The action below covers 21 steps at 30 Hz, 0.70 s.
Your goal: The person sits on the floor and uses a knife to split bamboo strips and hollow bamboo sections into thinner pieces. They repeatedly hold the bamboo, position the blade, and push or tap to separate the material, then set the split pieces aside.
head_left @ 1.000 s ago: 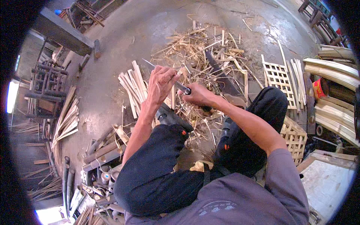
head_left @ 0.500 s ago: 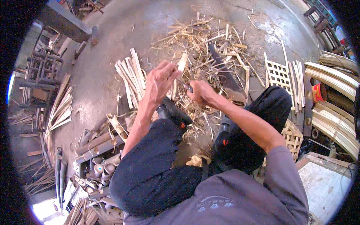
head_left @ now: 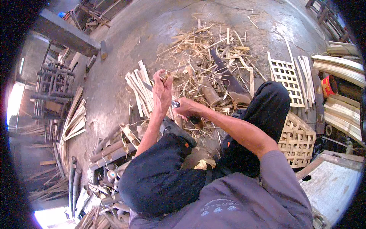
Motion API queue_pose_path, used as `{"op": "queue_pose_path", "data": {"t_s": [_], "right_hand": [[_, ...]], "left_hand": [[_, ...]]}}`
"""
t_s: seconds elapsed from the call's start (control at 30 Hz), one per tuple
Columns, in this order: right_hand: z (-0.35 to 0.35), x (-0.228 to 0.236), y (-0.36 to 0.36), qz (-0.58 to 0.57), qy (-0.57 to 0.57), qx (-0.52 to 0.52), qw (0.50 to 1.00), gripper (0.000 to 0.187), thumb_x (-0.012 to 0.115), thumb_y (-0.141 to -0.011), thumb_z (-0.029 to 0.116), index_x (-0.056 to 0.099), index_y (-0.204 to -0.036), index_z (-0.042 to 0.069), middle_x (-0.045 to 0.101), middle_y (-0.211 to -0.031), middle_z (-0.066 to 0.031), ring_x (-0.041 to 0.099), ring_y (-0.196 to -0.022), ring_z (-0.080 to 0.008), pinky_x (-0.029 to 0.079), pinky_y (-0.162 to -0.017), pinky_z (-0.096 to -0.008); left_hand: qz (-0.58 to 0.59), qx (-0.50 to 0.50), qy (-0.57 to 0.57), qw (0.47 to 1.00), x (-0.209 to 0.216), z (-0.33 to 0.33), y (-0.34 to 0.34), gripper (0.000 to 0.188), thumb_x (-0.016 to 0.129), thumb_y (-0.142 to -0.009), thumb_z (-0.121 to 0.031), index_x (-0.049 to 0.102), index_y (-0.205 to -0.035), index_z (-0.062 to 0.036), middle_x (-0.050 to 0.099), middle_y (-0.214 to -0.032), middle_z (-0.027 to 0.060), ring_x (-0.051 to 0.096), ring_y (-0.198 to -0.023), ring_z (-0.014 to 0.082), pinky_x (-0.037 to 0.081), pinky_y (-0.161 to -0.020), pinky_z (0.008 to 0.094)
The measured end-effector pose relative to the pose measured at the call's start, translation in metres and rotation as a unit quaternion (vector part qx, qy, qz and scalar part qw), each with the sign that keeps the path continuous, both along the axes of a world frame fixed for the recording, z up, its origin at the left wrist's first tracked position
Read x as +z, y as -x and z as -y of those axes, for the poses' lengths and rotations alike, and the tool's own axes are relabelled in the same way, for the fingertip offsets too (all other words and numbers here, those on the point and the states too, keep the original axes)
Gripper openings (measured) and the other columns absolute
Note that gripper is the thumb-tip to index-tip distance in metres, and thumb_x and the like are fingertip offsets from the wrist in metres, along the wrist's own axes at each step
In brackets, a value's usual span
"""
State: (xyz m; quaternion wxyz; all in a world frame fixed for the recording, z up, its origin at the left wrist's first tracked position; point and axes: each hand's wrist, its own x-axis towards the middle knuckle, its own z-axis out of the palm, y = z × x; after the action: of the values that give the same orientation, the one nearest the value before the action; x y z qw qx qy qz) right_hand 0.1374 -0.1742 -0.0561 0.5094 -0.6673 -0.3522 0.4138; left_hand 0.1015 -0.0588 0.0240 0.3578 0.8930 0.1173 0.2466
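Note:
My right hand (head_left: 184, 107) is closed round the dark handle of a knife (head_left: 175, 103). Its blade runs up and to the left, passing behind my left hand (head_left: 162, 91) and showing again on that hand's far side. The left hand is raised, its fingers bent round a small pale piece that I cannot make out. Below both hands lies a heap of split bamboo strips and shavings (head_left: 192, 84). Just left of my left hand rests a bundle of pale bamboo strips (head_left: 138, 89).
A handsaw (head_left: 227, 74) lies across the shavings. On the right are woven bamboo lattices (head_left: 295, 143) and stacked curved bamboo strips (head_left: 339, 68). Cut bamboo tubes (head_left: 114, 152) pile up at the left by my knee. A pale board (head_left: 333, 187) stands at lower right.
Both hands have moved left and slightly nearer to me. The knife blade now shows beyond my left hand. The pale strip seen by my left hand before is no longer distinct. The view has shifted slightly.

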Motion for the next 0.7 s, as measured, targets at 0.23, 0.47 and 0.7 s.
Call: {"op": "queue_pose_path", "data": {"t_s": [0.23, 0.47, 0.7], "right_hand": [[-0.012, 0.032, -0.008, -0.117, -0.082, -0.021, 0.99, 0.027, 0.062, -0.087, 0.031, 0.059, -0.091, 0.004, 0.049, -0.064, 0.0029, 0.045, -0.053, -0.007, 0.038, -0.049, -0.0234], [-0.013, 0.013, -0.023, -0.175, -0.054, -0.051, 0.982, 0.023, 0.061, -0.086, 0.024, 0.06, -0.102, 0.008, 0.05, -0.064, 0.0034, 0.046, -0.048, -0.0063, 0.039, -0.044, -0.0226], [-0.014, -0.006, -0.034, -0.207, -0.046, -0.056, 0.976, 0.026, 0.061, -0.079, 0.025, 0.061, -0.097, 0.006, 0.052, -0.068, 0.0018, 0.048, -0.057, -0.007, 0.041, -0.05, -0.0247]], "left_hand": [[0.111, 0.028, -0.003, 0.993, -0.014, -0.024, 0.037, 0.029, 0.041, -0.099, -0.01, 0.039, -0.127, -0.0022, 0.054, -0.096, 0.0132, 0.053, -0.063, 0.0152, 0.046, -0.057, 0.0288], [0.206, 0.062, -0.024, 0.976, -0.025, -0.034, 0.036, 0.027, 0.038, -0.1, -0.011, 0.039, -0.127, -0.0037, 0.048, -0.073, 0.0022, 0.046, -0.058, 0.0075, 0.039, -0.052, 0.0219], [0.226, 0.043, 0.127, 0.965, -0.018, -0.031, 0.047, 0.025, 0.037, -0.101, -0.015, 0.037, -0.125, -0.005, 0.04, -0.069, -0.0015, 0.036, -0.056, 0.0051, 0.034, -0.05, 0.021]]}}
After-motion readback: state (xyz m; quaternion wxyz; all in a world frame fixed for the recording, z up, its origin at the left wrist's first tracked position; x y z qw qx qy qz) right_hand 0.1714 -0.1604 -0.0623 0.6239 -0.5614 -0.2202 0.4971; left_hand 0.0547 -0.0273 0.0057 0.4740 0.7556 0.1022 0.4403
